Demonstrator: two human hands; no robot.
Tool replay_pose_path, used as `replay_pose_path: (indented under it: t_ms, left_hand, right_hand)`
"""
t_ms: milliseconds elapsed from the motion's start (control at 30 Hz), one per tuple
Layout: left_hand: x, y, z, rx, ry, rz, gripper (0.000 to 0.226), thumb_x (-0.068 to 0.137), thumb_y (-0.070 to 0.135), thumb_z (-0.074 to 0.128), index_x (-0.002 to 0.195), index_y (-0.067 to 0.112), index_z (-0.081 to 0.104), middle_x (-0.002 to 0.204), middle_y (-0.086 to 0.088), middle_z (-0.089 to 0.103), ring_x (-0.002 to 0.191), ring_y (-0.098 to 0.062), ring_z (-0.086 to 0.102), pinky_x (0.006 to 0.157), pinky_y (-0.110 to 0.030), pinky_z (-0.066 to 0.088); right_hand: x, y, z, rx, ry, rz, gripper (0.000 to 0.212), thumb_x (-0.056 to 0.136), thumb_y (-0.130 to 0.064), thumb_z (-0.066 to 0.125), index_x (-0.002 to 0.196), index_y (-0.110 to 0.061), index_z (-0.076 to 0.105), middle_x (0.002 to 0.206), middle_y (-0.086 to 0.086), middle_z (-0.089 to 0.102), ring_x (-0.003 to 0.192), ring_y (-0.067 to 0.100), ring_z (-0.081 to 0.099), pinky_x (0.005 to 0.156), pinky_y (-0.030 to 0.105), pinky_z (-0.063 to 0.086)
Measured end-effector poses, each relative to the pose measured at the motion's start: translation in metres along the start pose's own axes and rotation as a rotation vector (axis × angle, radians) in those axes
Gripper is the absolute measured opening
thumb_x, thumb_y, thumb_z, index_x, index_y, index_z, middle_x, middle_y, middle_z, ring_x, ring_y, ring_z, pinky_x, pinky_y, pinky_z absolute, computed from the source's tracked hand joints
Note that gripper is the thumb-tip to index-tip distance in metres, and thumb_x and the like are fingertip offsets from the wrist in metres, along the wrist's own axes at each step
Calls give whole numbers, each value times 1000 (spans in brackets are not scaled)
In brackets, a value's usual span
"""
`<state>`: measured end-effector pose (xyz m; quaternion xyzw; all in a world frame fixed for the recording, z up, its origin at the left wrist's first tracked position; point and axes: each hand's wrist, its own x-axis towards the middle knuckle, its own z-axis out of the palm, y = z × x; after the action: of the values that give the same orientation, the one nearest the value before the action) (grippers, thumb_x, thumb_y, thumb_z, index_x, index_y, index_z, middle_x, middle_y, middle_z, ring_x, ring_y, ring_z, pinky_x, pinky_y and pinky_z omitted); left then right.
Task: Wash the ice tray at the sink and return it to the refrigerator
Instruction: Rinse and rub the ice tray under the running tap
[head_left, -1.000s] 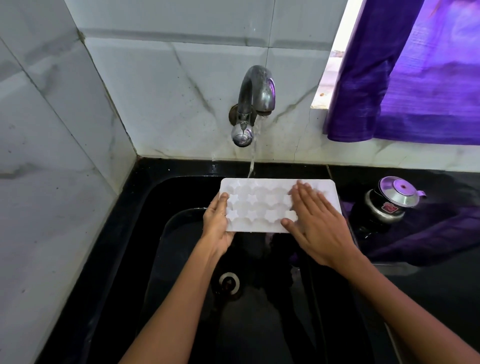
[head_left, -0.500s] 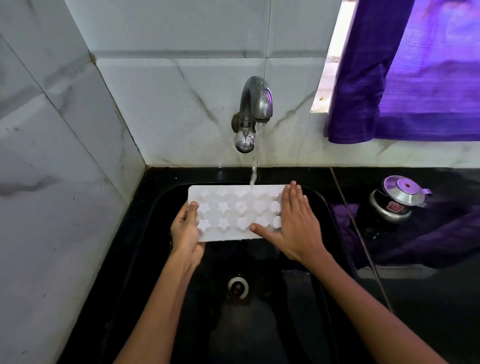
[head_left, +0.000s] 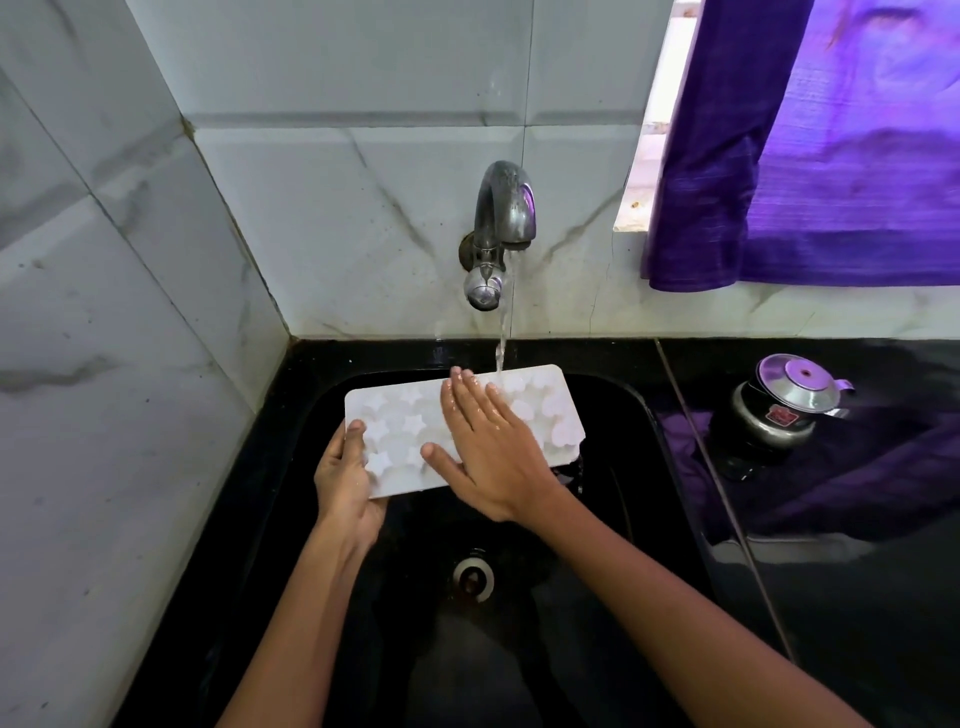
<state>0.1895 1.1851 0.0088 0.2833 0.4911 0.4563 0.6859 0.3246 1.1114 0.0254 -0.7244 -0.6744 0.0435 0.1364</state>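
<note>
The left hand (head_left: 347, 480) is gripping the light, wet, probably slippery ice tray (head_left: 400, 426) by its left end while the right hand (head_left: 491, 441) is pressing flat, fingers straight.

No legible text anywhere in my view. Only candidate: a small red label on the side of the steel pressure cooker (head_left: 779, 415) on the desk to my right, with pale marks on it, too small and blurred to read. No numbers, brands or signs that I can make out elsewhere.
</note>
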Motion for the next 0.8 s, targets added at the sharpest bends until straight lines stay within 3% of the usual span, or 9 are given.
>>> replay_pose_path:
  t_ms: [133,300,467,567,600,667,733,800]
  left_hand:
    - [0,-1,-9,4,-12,-15,23,98,24,50,118,20,61,104,-3,68,87,-18,67,58,-32,58]
    - [2,4,-13,-9,-37,-36,24,99,23,48,120,19,59,102,-2,68,87,-19,66,54,-31,60]
    - [-5,-4,-8,-19,-47,-46,27,99,23,48,124,16,57,102,-2,69,87,-19,67,56,-32,60]
    - [-6,-8,-6,-4,-55,-35,30,100,24,47,126,14,57,108,-5,68,91,-21,66,62,-35,60]
    - [-6,-8,-5,1,-57,-28,29,100,24,47,125,15,57,107,-4,68,91,-21,66,64,-35,60]
    - [-6,-8,-6,21,-53,12,25,100,24,46,121,18,57,102,-1,68,88,-18,67,62,-31,61]
    - [-4,-6,-7,84,-49,81,25,100,25,46,121,19,55,100,2,68,86,-14,66,60,-27,60]
    - [-2,-5,-7,202,-55,186,26,100,27,45,123,20,53,101,3,65,86,-11,64,60,-22,57]
  right_hand:
    - [-19,21,-7,-66,-43,-136,69,96,-51,9,151,-9,6,159,8,1,146,14,-4,118,29,-5]
    - [-35,57,-10,-49,-17,117,77,89,-61,0,148,-13,-7,154,1,-16,144,12,-13,120,32,-3]
    - [-44,63,-5,278,9,368,67,100,-45,15,148,-8,-14,157,5,-18,144,11,-10,120,34,9]
    - [-43,64,-5,578,20,518,67,101,-42,17,148,-5,-15,159,7,-15,147,17,-6,117,31,6]
    - [-42,65,-4,633,22,539,67,101,-42,18,149,-5,-13,160,8,-7,147,21,3,116,30,9]
    - [-42,73,-3,723,52,566,62,102,-40,22,150,-4,9,152,11,29,136,25,36,111,33,31]
    - [-42,83,-4,845,112,570,42,102,-31,31,132,-5,44,124,11,58,107,19,60,84,24,50]
    - [-44,90,-6,950,159,541,26,101,-20,40,116,-8,58,110,10,66,91,12,65,69,16,51]
